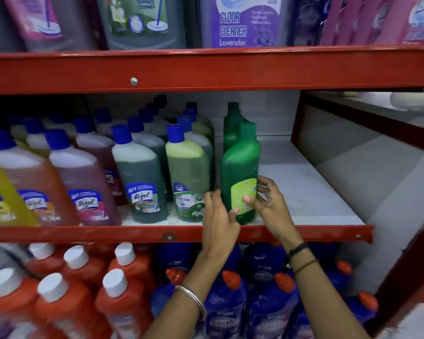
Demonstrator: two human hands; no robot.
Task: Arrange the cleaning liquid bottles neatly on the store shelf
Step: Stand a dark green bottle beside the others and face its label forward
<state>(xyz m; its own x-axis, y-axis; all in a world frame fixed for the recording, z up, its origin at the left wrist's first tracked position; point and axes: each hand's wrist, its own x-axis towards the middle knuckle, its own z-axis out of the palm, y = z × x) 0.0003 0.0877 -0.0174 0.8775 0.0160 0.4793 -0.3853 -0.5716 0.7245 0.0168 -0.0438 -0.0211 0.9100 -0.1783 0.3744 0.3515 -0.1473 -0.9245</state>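
Both hands grasp the green bottle (240, 174) standing upright at the front of the middle shelf (304, 192): left hand (218, 216) wraps its left side, right hand (267, 204) pinches the label (thumb in front, fingers (264, 185) behind), beside blue-capped bottles (186, 172).

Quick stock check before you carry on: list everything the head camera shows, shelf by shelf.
Large floor cleaner jugs: several, pink, grey-green, lavender; top shelf.
Blue-capped cleaner bottles: many, yellow, orange, pink, dark green, light green liquid; middle shelf, left.
Green bottle: one at front, upright, more in a row behind; middle shelf, centre.
White shelf board: bare right of the green row.
Orange bottles: several, white caps; bottom shelf, left.
Blue bottles: several, orange-red caps; bottom shelf, right.
Red shelf frame.
Left hand, right hand: on the front green bottle's sides.
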